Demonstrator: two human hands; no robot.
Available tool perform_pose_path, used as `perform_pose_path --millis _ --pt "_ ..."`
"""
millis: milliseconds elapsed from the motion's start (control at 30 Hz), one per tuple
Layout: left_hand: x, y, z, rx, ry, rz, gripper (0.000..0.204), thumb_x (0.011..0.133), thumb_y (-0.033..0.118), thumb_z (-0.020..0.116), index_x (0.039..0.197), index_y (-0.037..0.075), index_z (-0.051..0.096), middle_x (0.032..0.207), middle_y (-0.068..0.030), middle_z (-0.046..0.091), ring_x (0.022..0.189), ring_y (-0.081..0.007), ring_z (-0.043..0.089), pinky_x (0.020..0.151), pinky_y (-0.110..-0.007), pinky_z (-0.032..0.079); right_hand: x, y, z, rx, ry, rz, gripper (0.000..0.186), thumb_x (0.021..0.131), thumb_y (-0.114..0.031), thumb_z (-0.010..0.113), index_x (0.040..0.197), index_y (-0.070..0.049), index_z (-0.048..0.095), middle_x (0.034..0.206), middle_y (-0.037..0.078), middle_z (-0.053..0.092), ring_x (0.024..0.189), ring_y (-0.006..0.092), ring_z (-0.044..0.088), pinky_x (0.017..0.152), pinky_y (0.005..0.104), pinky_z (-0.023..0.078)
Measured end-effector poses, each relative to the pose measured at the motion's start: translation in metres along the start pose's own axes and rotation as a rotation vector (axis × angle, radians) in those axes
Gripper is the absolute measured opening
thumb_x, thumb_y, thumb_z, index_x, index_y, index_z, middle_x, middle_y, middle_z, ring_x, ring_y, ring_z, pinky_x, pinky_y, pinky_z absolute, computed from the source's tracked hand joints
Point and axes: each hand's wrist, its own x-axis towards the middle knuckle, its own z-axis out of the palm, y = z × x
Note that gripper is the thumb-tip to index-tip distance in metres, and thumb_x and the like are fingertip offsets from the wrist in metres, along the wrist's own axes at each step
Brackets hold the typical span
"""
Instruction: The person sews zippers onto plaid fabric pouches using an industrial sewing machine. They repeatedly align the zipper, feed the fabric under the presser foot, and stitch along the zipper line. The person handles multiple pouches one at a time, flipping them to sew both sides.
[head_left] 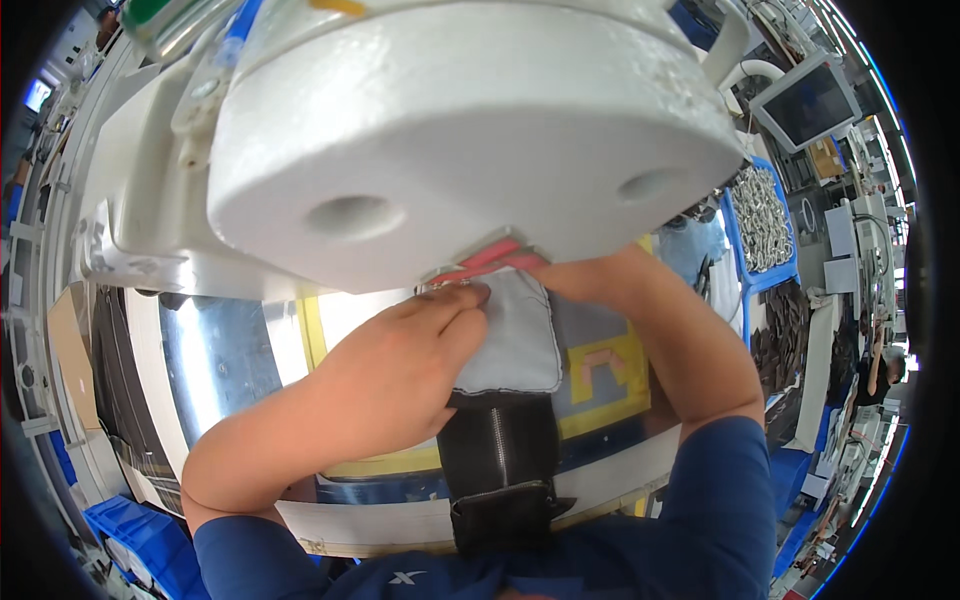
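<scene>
A light grey cloth piece [518, 345] with a dark edge lies below the white head of a sewing machine [480, 160]. Black fabric with a zipper [499, 445] joins or overlaps its near edge and runs toward my body. My left hand [425, 340] is closed at the cloth's far left edge, its bent fingers pressed together on it. On the far right side, my right hand [580, 280] reaches the cloth's edge; its fingers are mostly hidden behind the machine head. A pink-red piece [490, 257] shows between both hands, just under the machine.
Yellow tape [605, 415] marks the work surface. Blue bins with many small metal parts [762, 215] and dark pieces [780, 335] stand at right, below a screen [808, 103]. Dark fabric [130, 400] lies at left, above a blue crate [145, 545].
</scene>
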Motion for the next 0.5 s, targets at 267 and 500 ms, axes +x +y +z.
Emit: perform_pose_path --millis 267,500 --pt "0.002 0.004 0.002 0.174 -0.085 -0.006 0.085 0.073 0.009 0.089 0.148 -0.002 0.052 0.150 -0.0272 0.057 0.136 -0.0423 0.061 0.114 -0.044 0.053 -0.002 -0.015 -0.007 -0.027 -0.010 0.014 0.020 0.087 -0.015 0.064 0.096 -0.002 0.077 0.090 0.024 0.073 0.089 0.0473 0.069 0.080 0.0554 0.056" --pt "-0.001 0.010 -0.015 0.220 -0.186 -0.046 0.080 0.073 0.014 0.089 0.143 -0.004 0.055 0.144 -0.0291 0.059 0.133 -0.0426 0.063 0.112 -0.043 0.054 0.002 -0.019 0.011 0.038 0.071 -0.052 0.027 0.089 -0.007 0.064 0.113 -0.007 0.076 0.105 0.017 0.077 0.098 0.0416 0.072 0.084 0.0493 0.058"
